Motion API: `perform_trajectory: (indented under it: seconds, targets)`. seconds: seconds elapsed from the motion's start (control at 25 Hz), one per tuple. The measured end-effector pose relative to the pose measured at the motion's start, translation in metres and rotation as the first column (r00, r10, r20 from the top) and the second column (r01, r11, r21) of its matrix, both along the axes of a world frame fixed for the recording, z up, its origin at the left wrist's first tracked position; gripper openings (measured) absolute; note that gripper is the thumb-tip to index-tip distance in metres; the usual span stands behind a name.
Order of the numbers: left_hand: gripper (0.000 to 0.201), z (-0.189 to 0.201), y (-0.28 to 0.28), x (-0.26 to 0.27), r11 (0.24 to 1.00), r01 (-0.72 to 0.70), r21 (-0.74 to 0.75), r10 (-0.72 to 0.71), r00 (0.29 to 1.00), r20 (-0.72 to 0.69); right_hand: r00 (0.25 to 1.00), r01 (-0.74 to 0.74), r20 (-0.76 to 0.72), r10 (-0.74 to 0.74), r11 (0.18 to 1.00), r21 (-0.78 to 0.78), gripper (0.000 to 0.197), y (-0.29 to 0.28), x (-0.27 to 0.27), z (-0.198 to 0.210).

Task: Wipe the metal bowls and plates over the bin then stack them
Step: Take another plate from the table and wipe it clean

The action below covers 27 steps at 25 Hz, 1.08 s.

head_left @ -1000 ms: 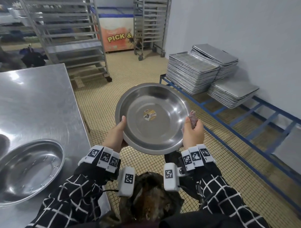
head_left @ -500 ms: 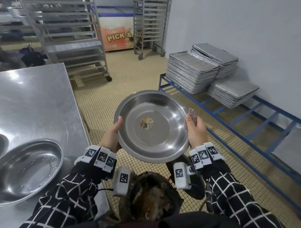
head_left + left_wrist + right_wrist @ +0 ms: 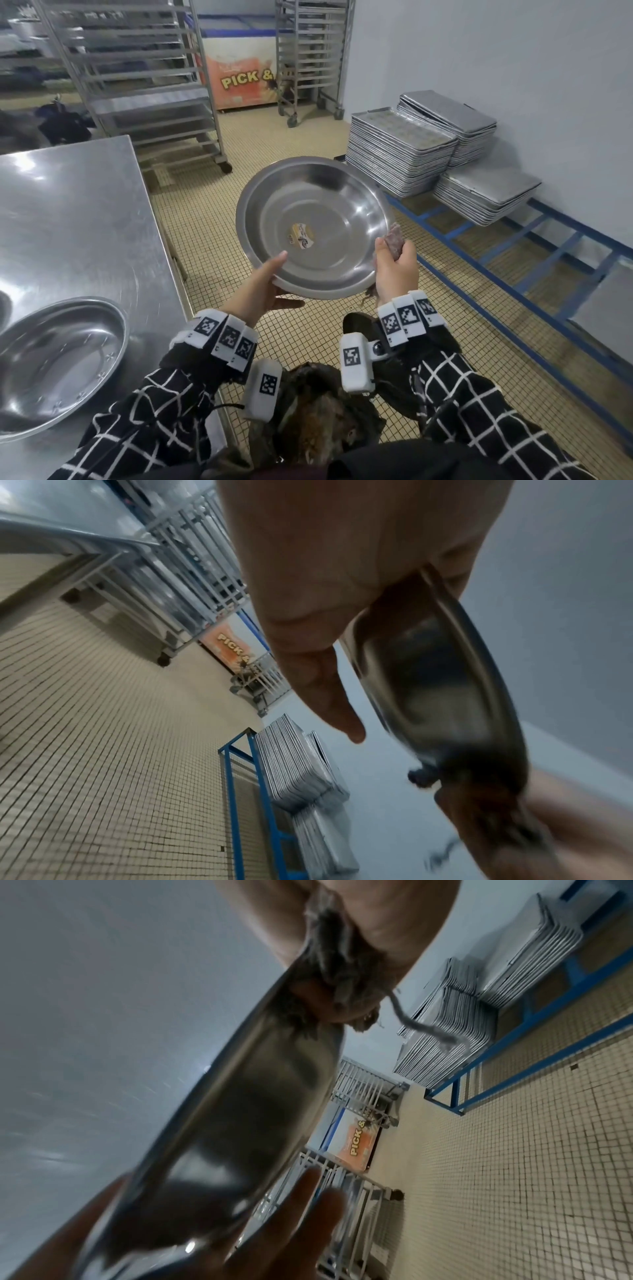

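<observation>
I hold a round metal bowl (image 3: 315, 212) with a sticker inside it, tilted toward me above the bin (image 3: 318, 421), which has a dark bag. My left hand (image 3: 274, 284) pinches the near-left rim, thumb on the inside and fingers underneath. My right hand (image 3: 394, 267) grips a brownish rag (image 3: 394, 238) against the right rim. In the right wrist view the rag (image 3: 335, 969) is bunched on the bowl (image 3: 257, 1110) edge, with a thread hanging loose. The left wrist view shows the bowl (image 3: 445, 683) edge-on beside my palm.
A second metal bowl (image 3: 58, 363) lies on the steel table (image 3: 85, 222) at my left. Stacks of metal trays (image 3: 397, 157) sit on a blue floor frame (image 3: 548, 246) along the right wall. Wheeled racks (image 3: 144, 85) and a chest freezer (image 3: 239, 78) stand behind.
The bowl has turned in my hands, as the sticker's new angle shows, and lifted slightly. My left hand has slid along the rim toward the near side. The right hand keeps the rag on the rim.
</observation>
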State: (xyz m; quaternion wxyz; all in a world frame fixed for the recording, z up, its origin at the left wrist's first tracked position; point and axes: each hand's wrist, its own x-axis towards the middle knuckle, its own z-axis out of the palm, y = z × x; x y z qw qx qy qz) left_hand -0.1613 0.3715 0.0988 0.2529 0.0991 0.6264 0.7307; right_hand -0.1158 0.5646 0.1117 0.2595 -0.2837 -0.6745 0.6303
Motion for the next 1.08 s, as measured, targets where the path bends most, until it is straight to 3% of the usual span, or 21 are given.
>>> perform_trajectory:
  seconds: [0.16, 0.24, 0.44, 0.56, 0.68, 0.76, 0.88, 1.0, 1.08]
  targets:
    - [0.037, 0.004, -0.031, -0.012, 0.958, -0.102, 0.269, 0.089, 0.994, 0.057, 0.97, -0.216, 0.137, 0.2, 0.97, 0.113, 0.011, 0.03, 0.0, 0.005]
    - [0.031, -0.001, -0.035, -0.012, 0.954, -0.177, 0.242, 0.154, 0.982, 0.111, 0.953, -0.266, 0.182, 0.242, 0.956, 0.122, 0.014, 0.03, 0.001, 0.008]
    - [0.028, -0.002, -0.017, -0.005, 0.926, -0.373, 0.066, 0.366, 0.926, 0.093, 0.988, -0.108, 0.119, 0.102, 0.993, 0.048, 0.019, 0.004, 0.005, 0.004]
    - [0.026, 0.004, -0.004, 0.0, 0.948, -0.317, -0.018, 0.317, 0.948, 0.001, 0.999, -0.017, 0.039, 0.019, 0.998, -0.057, 0.019, -0.018, 0.0, -0.001]
    - [0.025, -0.002, 0.01, 0.007, 0.98, -0.128, -0.151, 0.123, 0.991, -0.043, 1.0, 0.004, 0.013, -0.003, 0.991, -0.133, 0.02, -0.033, -0.002, -0.004]
    - [0.026, -0.005, 0.01, 0.011, 0.98, -0.029, -0.195, 0.019, 0.999, -0.051, 1.0, 0.001, 0.011, 0.0, 0.996, -0.094, 0.02, -0.032, -0.001, -0.003]
    - [0.042, -0.004, -0.005, 0.008, 0.999, -0.003, -0.04, 0.002, 1.0, -0.029, 0.998, -0.056, 0.036, 0.056, 0.998, -0.005, 0.014, -0.01, 0.002, 0.003]
    - [0.054, 0.006, -0.033, -0.001, 0.983, -0.103, 0.153, 0.097, 0.994, 0.046, 0.972, -0.211, 0.121, 0.201, 0.974, 0.085, 0.008, 0.018, 0.002, 0.008]
    - [0.054, 0.007, -0.044, -0.01, 0.977, -0.16, 0.139, 0.147, 0.984, 0.099, 0.941, -0.309, 0.179, 0.287, 0.945, 0.107, 0.009, 0.025, 0.002, 0.011]
